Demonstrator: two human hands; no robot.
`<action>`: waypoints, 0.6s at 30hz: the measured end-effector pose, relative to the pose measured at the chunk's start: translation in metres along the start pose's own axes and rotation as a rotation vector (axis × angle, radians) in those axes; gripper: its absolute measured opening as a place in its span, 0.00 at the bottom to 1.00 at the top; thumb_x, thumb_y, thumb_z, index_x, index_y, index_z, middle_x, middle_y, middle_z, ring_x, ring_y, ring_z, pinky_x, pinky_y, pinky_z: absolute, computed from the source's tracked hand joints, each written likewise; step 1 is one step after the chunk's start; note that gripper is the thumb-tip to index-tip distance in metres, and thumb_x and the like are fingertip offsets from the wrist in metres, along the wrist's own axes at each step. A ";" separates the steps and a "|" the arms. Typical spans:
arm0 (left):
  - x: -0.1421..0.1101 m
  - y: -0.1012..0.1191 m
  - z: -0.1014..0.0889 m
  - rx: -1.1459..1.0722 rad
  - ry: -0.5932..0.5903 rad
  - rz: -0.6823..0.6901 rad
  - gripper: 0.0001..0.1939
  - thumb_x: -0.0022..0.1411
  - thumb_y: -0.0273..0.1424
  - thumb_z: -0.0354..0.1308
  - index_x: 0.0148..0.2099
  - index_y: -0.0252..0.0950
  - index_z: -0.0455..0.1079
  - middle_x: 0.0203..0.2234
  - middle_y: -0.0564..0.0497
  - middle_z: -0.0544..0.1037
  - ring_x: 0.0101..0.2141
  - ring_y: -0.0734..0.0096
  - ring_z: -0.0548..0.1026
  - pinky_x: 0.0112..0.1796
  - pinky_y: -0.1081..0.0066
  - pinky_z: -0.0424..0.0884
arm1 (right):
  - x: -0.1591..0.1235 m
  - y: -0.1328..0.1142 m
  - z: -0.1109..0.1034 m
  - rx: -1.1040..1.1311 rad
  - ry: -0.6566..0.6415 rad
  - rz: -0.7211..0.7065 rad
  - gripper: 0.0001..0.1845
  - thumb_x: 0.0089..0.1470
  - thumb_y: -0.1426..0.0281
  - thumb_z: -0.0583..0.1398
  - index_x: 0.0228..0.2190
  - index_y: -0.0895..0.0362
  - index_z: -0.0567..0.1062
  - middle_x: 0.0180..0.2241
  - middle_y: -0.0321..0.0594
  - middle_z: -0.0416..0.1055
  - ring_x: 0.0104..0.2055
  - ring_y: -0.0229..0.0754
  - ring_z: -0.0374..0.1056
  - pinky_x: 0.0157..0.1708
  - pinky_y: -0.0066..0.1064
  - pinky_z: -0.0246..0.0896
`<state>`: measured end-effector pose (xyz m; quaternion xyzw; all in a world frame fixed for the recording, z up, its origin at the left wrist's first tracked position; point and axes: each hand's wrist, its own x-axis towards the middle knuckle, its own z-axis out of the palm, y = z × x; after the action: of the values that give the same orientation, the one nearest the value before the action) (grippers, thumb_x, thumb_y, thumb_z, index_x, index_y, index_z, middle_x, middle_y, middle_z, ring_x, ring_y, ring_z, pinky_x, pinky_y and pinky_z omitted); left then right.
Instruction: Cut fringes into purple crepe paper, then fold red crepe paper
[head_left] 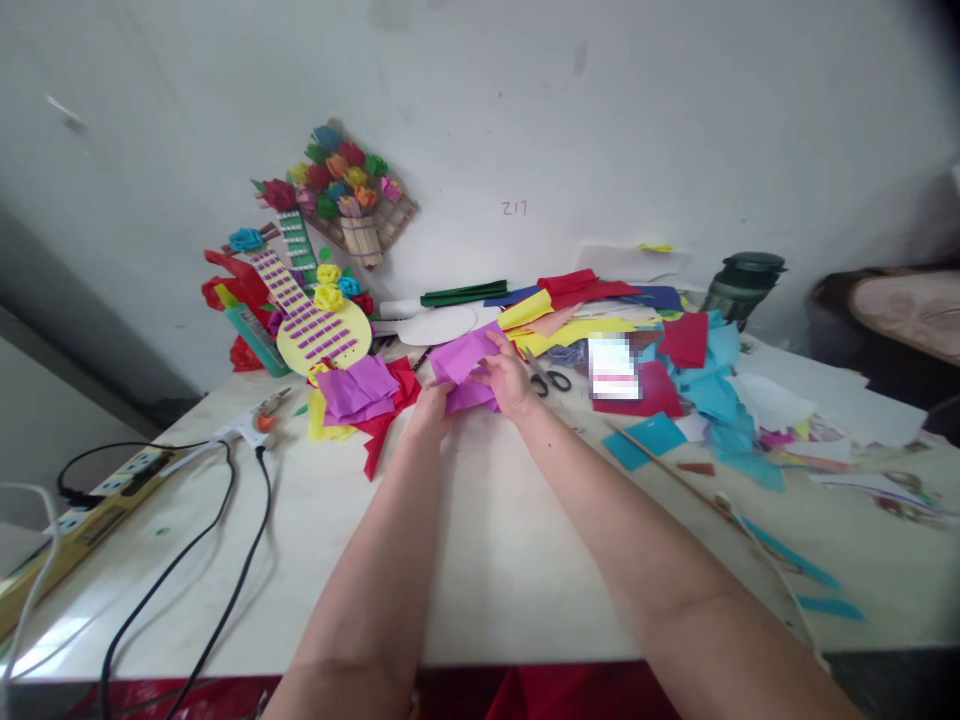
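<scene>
A sheet of purple crepe paper (463, 352) is held between my two hands, a little above the middle of the table. My left hand (433, 405) pinches its lower left edge, and my right hand (508, 378) grips it at the right, fingers bent over the paper. More purple paper (360, 390) lies to the left on top of red paper (405, 385) and yellow paper (326, 415). Black-handled scissors (551, 380) rest just right of my right hand, their blades partly hidden.
At the left are a glue gun (251, 430), a power strip (112, 500) with cords, a green glue bottle (255, 335) and a guitar-shaped craft (322, 335). Blue paper (720, 390), a wooden stick (667, 468) and a dark bottle (742, 285) are at the right. Behind rises a wall (480, 150).
</scene>
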<state>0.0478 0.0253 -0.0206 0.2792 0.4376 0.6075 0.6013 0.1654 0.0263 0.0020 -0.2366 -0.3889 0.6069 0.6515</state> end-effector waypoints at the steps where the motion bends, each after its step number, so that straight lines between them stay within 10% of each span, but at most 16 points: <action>1: 0.001 0.001 -0.002 0.033 0.025 -0.008 0.12 0.49 0.22 0.57 0.39 0.32 0.69 0.26 0.47 0.76 0.33 0.63 0.76 0.36 0.66 0.73 | 0.002 0.000 -0.003 -0.042 0.032 -0.040 0.31 0.38 0.74 0.55 0.48 0.51 0.63 0.30 0.32 0.67 0.32 0.37 0.65 0.35 0.34 0.67; 10: -0.004 0.015 -0.008 0.072 0.109 -0.035 0.09 0.53 0.23 0.54 0.39 0.29 0.68 0.24 0.49 0.73 0.29 0.66 0.74 0.37 0.63 0.71 | 0.018 0.017 -0.039 -0.819 0.184 -0.246 0.41 0.35 0.79 0.58 0.55 0.56 0.58 0.47 0.48 0.66 0.41 0.46 0.68 0.44 0.40 0.64; 18: -0.017 0.017 -0.001 -0.262 -0.205 -0.148 0.16 0.56 0.28 0.50 0.47 0.29 0.68 0.34 0.42 0.77 0.41 0.56 0.74 0.41 0.60 0.71 | 0.011 0.022 -0.039 -1.174 0.035 -0.219 0.49 0.35 0.79 0.59 0.60 0.57 0.50 0.57 0.51 0.58 0.55 0.54 0.60 0.53 0.47 0.56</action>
<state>0.0406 0.0099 -0.0027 0.2260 0.3105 0.5817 0.7170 0.1830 0.0467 -0.0359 -0.5256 -0.6708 0.2159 0.4766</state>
